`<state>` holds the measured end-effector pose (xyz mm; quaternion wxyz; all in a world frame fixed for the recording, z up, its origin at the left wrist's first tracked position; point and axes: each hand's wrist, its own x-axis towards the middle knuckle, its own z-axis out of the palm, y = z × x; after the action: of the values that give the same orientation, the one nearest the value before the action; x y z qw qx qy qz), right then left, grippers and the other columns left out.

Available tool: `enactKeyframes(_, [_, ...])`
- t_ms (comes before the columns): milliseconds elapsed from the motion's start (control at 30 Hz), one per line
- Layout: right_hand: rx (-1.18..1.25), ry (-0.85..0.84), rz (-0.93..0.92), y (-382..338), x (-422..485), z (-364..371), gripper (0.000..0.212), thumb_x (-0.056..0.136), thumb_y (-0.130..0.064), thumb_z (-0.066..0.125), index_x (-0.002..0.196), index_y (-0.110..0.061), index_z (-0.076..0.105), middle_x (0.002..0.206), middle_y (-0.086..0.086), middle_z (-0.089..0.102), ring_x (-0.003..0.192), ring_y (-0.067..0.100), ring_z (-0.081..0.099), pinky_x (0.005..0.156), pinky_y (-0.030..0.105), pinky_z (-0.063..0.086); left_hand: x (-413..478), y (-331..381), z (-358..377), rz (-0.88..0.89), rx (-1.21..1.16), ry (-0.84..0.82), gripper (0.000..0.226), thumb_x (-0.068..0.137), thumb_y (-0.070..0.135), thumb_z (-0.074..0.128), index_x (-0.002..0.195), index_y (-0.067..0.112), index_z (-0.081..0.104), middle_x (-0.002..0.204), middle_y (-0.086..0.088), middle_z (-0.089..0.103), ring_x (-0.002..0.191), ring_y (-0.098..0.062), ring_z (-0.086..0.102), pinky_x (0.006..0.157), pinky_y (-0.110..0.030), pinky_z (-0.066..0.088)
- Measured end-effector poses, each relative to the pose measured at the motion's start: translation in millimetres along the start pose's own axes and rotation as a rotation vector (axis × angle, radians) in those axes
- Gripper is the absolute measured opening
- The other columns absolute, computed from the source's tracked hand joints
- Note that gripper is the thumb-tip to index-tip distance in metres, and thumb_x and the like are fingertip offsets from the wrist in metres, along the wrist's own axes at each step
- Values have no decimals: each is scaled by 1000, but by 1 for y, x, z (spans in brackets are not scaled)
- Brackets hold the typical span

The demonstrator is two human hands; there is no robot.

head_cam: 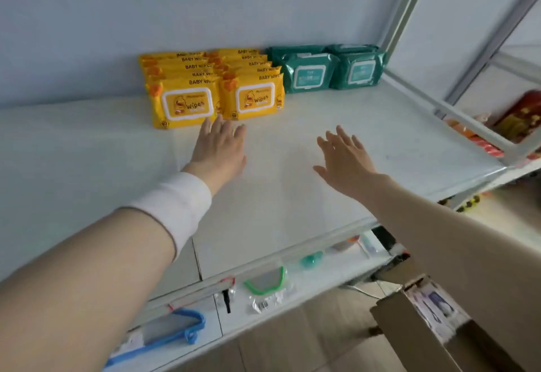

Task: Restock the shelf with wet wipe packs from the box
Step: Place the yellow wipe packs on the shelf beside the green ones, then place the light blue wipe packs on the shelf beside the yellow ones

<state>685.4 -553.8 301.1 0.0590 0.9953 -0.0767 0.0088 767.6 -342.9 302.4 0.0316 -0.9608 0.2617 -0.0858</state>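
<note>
- Left hand (218, 152): fingers (209, 131) straight and released, holding nothing. The tips reach the near edge of the yellow packs (187, 102); contact cannot be told.
- Right hand (347, 161): spread, released and empty, over the bare shelf (292, 210).
- A white cuff (178, 202) wraps the left wrist.
- Yellow packs stand in two rows at the far side, and only the top edges of the rear ones show.
- Teal packs (310, 73) sit just to their right, labels blurred.
- Box (409, 327) is near right, cut off by the frame and partly behind the right forearm. Its contents are hard to make out.
- Lower shelf (322, 272): small packaged goods, blurred.
</note>
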Motion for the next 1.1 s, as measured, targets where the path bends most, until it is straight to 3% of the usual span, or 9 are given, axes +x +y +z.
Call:
enactKeyframes(133, [-65,-73,102,49,-70,-7,65,96,-40,41,149,-15,13,158,6,12,147,24,1,118,43,4,-20,83,-22,86,28,-133,55,92,28,44,141,11,26,143,-16,36,135,-33,27,112,-45,13])
enactKeyframes(367, [-74,-176,318,170,-232,13,63,97,-40,39,149,-14,15,156,6,18,146,23,9,118,42,11,-79,269,-44,303,-61,-185,47,92,36,45,130,10,38,137,-16,44,127,-33,37,107,-44,24])
enactKeyframes(600, [-1,-291,586,314,-457,85,61,93,-40,46,145,-16,24,153,6,29,144,24,16,117,41,17,-197,486,-3,493,-171,-314,50,91,40,48,132,13,39,136,-15,47,127,-35,40,107,-48,29])
enactKeyframes(767, [17,-455,772,390,-591,137,65,93,-42,46,146,-14,23,153,6,27,145,26,15,116,43,17,-270,583,40,553,-125,-499,60,90,44,48,139,14,31,144,-14,39,135,-34,32,112,-49,21])
enactKeyframes(933, [103,-561,790,425,-626,188,64,95,-38,45,147,-13,18,155,8,23,146,28,9,117,45,13,-300,644,79,595,-83,-626,60,90,43,47,140,12,30,145,-14,39,137,-34,29,112,-49,19])
enactKeyframes(1100, [160,-599,675,452,-609,231,61,95,-37,44,146,-11,21,154,7,24,146,26,10,117,44,13,-301,696,111,562,-111,-703,55,91,41,47,136,12,35,141,-14,43,132,-32,35,110,-46,23])
